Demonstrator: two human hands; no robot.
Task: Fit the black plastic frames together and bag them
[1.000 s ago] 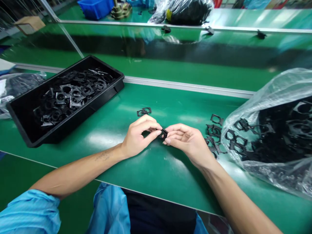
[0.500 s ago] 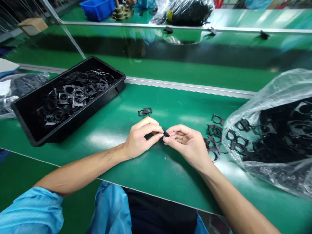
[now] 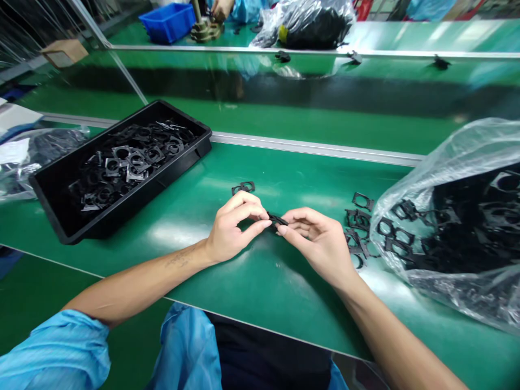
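Observation:
Between my two hands is a small black plastic part, seen nearly edge-on. My left hand pinches its left end with thumb and fingertips. The thumb and fingers of my right hand close on its right end. My fingertips cover some of the part, so its full shape is hidden. Just beyond my left hand, two black frames with round openings lie overlapping on the green table. To the right of my right hand lies a loose group of similar black frames.
A black tray full of such frames stands at the left. On the right, a clear plastic bag lies open with many black parts inside. A metal strip runs behind the work area. Farther back are a blue bin and a person's hand.
My fingertips have moved slightly apart, and more of the black part shows between them. The whole view has shifted a little.

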